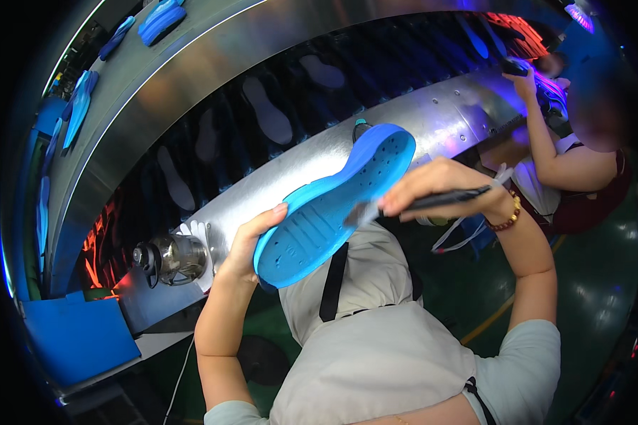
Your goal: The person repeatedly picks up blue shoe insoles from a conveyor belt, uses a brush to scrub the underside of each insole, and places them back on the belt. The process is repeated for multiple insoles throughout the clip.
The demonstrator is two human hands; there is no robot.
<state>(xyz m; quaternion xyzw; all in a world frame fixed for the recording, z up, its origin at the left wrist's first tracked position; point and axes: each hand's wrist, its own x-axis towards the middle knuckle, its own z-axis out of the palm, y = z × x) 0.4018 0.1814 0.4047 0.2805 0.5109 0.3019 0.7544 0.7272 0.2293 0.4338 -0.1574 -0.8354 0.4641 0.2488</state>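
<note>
A bright blue shoe sole (312, 225) is held tilted in front of me, its inner side with small holes and ridges facing up. My left hand (248, 237) grips its heel-side edge at the lower left, thumb on the rim. In my right hand (443, 184) is a brush (446, 200) with a dark handle. Its bristle end, slightly blurred, is over the middle of the sole's inner surface; whether it touches cannot be made out. My right fingers are closed round the brush near its bristles.
Behind the sole runs a curved metal ledge (443, 113), with a clear jar (177, 258) at its left. Beyond it, pale insoles (266, 112) lie in a dark conveyor. Blue soles (161, 21) rest on the upper belt. A co-worker (567, 156) sits at the right.
</note>
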